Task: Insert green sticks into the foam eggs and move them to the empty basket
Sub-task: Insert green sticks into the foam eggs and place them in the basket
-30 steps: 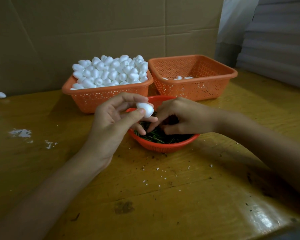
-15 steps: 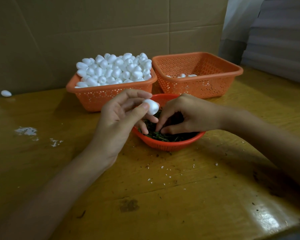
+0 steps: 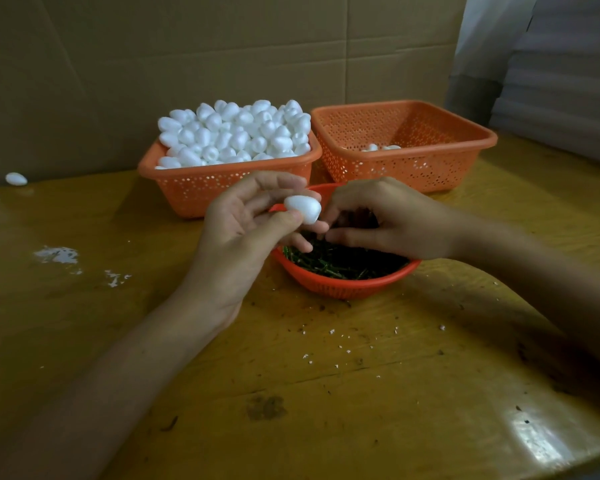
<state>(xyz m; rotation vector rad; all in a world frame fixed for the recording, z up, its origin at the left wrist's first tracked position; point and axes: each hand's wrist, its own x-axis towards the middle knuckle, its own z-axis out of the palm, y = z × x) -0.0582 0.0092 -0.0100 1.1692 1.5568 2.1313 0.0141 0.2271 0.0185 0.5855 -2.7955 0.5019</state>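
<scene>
One white foam egg, light and dentable, sits pinched by its sides in the left grip over the red basket of green sticks. Whether the curled right grip holds anything, I cannot tell.

Matt white foam egg; perforated orange plastic baskets; glossy wooden table (scuffed, crumb-flecked); cardboard backdrop.

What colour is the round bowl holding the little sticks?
The round bowl is red-orange, with a perforated wall; the head view shows it best.
</scene>
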